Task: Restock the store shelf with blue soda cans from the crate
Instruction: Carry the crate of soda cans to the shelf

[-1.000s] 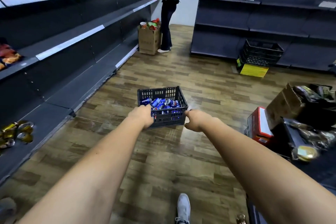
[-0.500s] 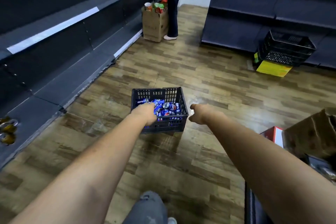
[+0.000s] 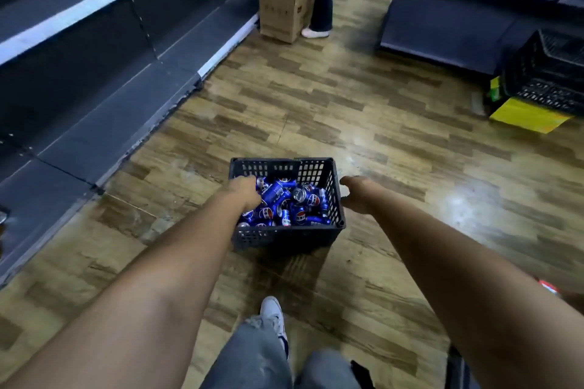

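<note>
At centre frame on the wood-plank floor [image 3: 363,123], a black perforated plastic crate [image 3: 286,235] holds jumbled shiny blue soda cans [image 3: 284,202]; the left hand [image 3: 243,194] reaches inside, grip unclear, the right hand [image 3: 355,194] loosely curled, empty, beside its wall.

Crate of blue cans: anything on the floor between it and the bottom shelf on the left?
Nothing visible. Only bare wood floor lies between the crate and the bottom shelf. The cardboard box stands farther up the aisle, out of that path.

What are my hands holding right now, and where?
The left hand reaches among the blue cans in the crate; its grip is hidden. The right hand holds nothing.
</note>
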The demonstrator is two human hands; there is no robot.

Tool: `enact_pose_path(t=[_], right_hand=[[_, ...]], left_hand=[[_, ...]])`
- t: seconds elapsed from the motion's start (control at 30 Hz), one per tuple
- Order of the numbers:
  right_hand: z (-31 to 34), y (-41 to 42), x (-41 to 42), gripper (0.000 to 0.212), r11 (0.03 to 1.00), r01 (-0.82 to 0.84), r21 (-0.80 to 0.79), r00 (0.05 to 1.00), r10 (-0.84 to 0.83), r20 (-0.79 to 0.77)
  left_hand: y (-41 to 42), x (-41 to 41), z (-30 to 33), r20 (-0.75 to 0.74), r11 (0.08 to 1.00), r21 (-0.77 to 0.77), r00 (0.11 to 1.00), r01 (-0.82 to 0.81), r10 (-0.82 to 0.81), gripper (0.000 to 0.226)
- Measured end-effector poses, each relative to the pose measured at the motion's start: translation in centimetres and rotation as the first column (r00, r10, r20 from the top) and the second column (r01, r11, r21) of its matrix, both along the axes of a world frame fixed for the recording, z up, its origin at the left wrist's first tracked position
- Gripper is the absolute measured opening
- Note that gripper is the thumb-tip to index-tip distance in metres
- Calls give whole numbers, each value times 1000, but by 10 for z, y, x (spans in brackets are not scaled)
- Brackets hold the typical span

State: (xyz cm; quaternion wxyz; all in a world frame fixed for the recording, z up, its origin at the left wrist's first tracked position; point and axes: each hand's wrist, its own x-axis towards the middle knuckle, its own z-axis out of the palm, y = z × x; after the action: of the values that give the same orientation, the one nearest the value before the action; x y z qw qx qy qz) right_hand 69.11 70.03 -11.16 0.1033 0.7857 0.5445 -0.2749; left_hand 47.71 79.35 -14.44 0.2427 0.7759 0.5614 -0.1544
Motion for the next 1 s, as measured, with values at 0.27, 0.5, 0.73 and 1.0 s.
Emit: enact_pose_path(t=[0.27, 0.5, 0.73, 1.0], right_hand=[[-34, 110, 54, 44, 996, -47, -74, 998, 44, -39], [-90, 186, 114, 39, 994, 4, -108, 985, -23, -171], [-180, 215, 141, 22, 980, 140, -141, 947, -174, -269], [-324, 244, 163, 40, 837, 518, -176, 798, -547, -252]], left_hand=[[88, 49, -24, -16, 1000, -18, 1000, 20, -21, 40], [170, 107, -65, 3, 991, -75, 994, -112, 112, 36], [221, 147, -130, 67, 944, -141, 949, -297, 309, 38], [244, 98, -302, 69, 680, -140, 679, -719, 731, 61]])
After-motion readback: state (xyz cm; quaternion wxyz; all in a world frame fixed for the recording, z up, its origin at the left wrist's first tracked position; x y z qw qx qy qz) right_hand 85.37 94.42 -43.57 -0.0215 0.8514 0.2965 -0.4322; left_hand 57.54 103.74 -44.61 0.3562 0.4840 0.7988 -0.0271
